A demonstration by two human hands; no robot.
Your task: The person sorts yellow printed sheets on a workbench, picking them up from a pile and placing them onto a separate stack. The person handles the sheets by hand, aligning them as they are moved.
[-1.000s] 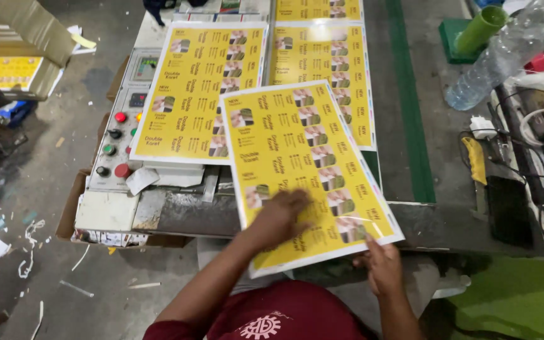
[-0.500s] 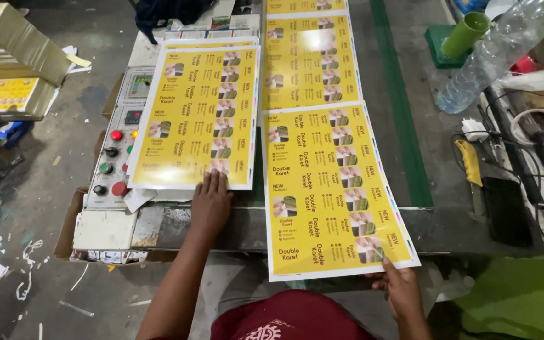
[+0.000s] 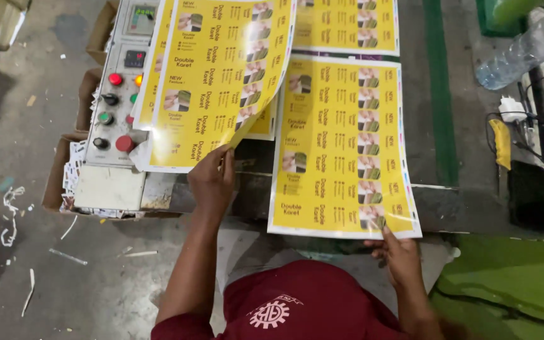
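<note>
1. At the centre left of the frame, the left hand (image 3: 211, 178) pinches the near edge of a yellow printed sheet (image 3: 212, 75) and peels it up off the stack of sheets (image 3: 260, 124); the sheet bows upward, its lower right corner curling free. Half a second ago this hand lay flat on that same edge with the sheet down, so a fresh sheet has just been picked off the pile.
2. At the lower right, the right hand (image 3: 393, 252) grips the near corner of the laid-out sheet (image 3: 341, 145), thumb on top of the print. That sheet now lies flat and square on the dark machine bed (image 3: 420, 119), where a second ago it was being carried in at a slant; it looks placed, with the hand not yet let go.
3. Beyond it, at the top centre, another printed sheet (image 3: 347, 25) lies in line with it.
4. To the left of the lifted sheet is a grey control panel (image 3: 116, 101) with red, green and black buttons.
5. At the upper right rests a clear plastic bottle (image 3: 524, 47); below it lie cables and a black device (image 3: 529, 195).
6. Paper scraps (image 3: 14, 208) litter the concrete floor at the left.
</note>
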